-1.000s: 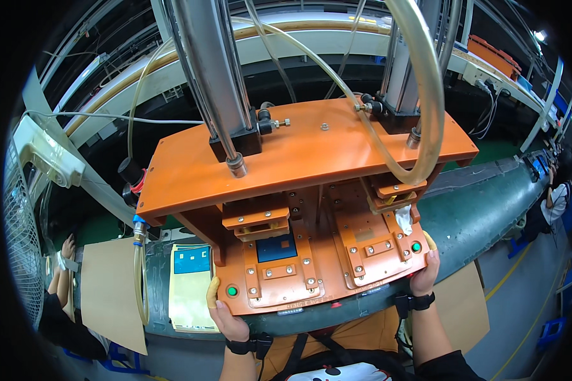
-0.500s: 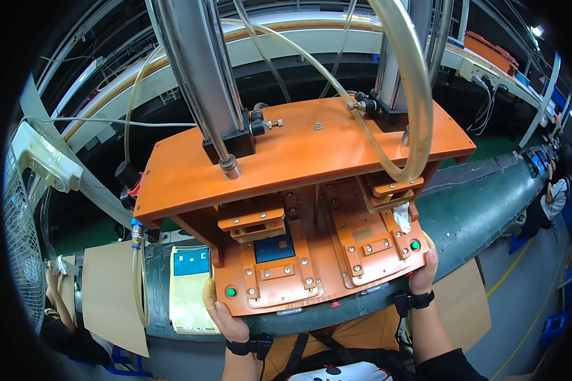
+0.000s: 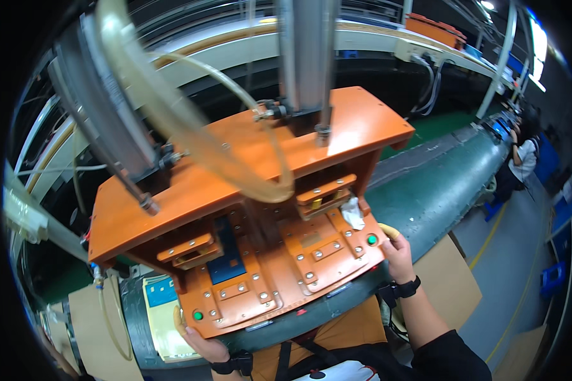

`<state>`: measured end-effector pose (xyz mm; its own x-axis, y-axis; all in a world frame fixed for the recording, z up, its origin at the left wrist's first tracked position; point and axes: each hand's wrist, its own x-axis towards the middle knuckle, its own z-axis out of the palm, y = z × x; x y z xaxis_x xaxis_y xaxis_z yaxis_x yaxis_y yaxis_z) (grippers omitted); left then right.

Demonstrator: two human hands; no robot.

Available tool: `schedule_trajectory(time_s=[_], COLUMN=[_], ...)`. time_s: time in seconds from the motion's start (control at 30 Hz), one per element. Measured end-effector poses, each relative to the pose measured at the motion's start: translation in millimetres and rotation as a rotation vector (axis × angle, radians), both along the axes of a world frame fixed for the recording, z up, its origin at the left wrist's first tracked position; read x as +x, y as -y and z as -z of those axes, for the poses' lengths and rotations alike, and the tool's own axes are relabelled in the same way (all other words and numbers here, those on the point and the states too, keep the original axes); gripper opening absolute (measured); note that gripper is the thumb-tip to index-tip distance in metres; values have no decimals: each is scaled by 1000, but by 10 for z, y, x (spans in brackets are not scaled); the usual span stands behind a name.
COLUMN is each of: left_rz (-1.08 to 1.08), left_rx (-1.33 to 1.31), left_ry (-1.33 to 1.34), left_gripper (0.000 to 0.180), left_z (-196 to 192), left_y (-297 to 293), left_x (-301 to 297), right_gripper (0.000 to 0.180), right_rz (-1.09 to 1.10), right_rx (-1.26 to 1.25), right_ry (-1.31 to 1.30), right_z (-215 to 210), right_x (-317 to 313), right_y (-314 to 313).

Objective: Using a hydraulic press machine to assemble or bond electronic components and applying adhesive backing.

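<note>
left hand [image 3: 203, 345] at left front corner of orange press [image 3: 197, 198], right hand [image 3: 398, 255] at its right one, gripping or released, cannot tell

Left hand [image 3: 201, 340] and right hand [image 3: 398, 255] sit apart.

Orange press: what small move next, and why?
Perhaps lean in and check by eye how the blue sheet sits in the orange press: the left press block hides part of it. The left hand and right hand are at the front corners, away from that block, so neither need reach in.
</note>
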<state>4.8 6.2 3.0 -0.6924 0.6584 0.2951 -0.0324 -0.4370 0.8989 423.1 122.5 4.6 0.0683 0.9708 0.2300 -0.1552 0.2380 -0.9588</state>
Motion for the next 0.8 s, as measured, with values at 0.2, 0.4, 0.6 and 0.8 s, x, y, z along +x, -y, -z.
schedule_trajectory(time_s=[0.2, 0.4, 0.6, 0.8], left_rz=[-26, 52, 100, 94], left_rx=[-7, 123, -109, -122], left_ry=[14, 147, 86, -33], left_gripper=[53, 59, 71, 72], left_z=[-10, -70, 259, 131], left_y=[-65, -132, 21, 27], left_x=[40, 201, -158, -91], right_gripper=[28, 40, 62, 74], right_rz=[99, 199, 149, 212], right_rx=[-87, -249, -215, -444], right_ry=[96, 473, 896, 1330], right_z=[-170, -409, -281, -352], right_x=[441, 1001, 1194, 1009], right_y=[-216, -1091, -2149, -2941])
